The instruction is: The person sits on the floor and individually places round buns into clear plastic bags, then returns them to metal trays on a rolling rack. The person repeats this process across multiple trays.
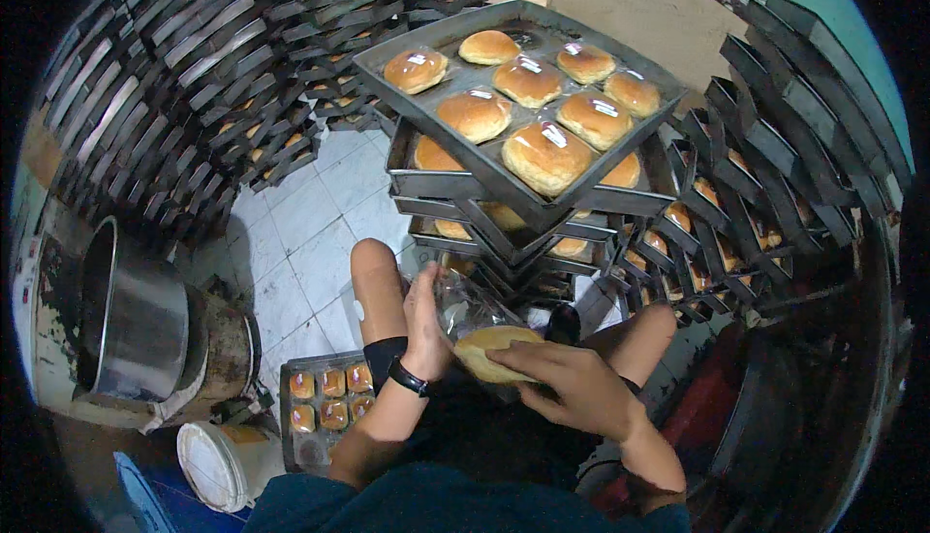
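Between my hands, above my lap, is a bread bun partly inside a clear plastic bag. My right hand grips the bun from the right, fingers over its top. My left hand stands upright at the bag's left side, its palm against the plastic; how its fingers hold the bag is hard to tell. Directly ahead, a metal tray of bagged buns, some with labels, lies crosswise on a stack of further trays with buns.
Tall stacks of dark metal trays rise at the left and back, more at the right. At lower left are a tray of small bagged buns, a lidded white bucket and a large metal pot. Tiled floor shows between.
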